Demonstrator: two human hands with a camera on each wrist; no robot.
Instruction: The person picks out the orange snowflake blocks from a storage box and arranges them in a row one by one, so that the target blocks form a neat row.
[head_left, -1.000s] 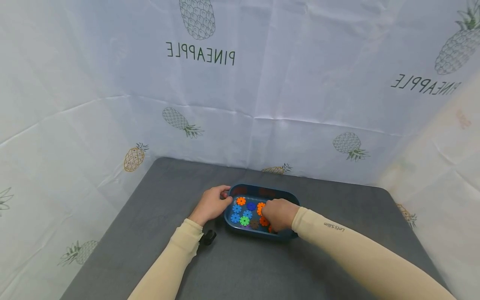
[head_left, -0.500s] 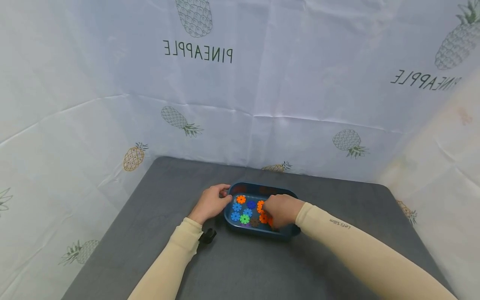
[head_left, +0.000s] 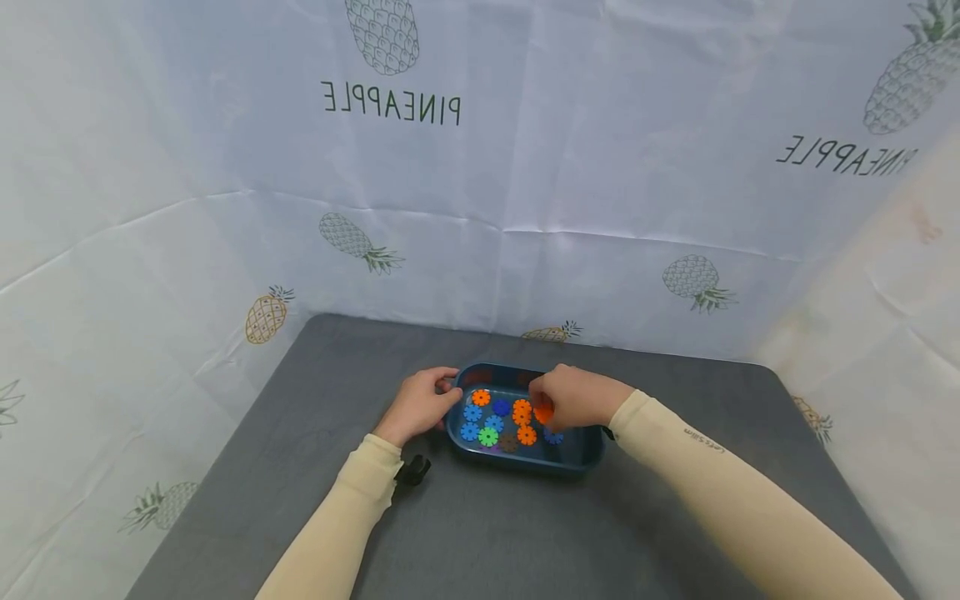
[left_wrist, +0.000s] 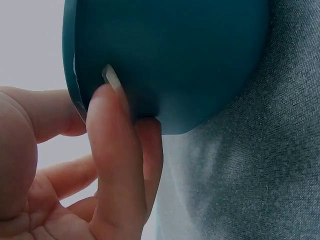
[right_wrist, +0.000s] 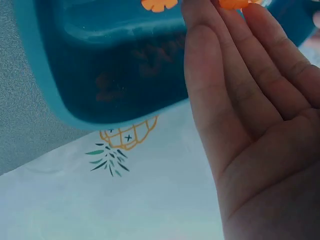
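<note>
A dark blue tray on the table holds several notched plastic discs, among them a green disc, a brown disc and an orange disc. My left hand grips the tray's left end; in the left wrist view, the thumb and fingers pinch its edge. Over the right half of the tray, my right hand pinches an orange-red notched disc at its fingertips. A blue disc lies below that hand. The right thumb is hidden in the right wrist view.
The grey table extends on all sides of the tray. A white pineapple-print cloth hangs behind and at both sides. A black wrist device shows at my left wrist.
My right hand has risen from the tray floor and moved back and slightly right with the orange-red disc, uncovering a blue disc. The left hand keeps its grip on the tray.
</note>
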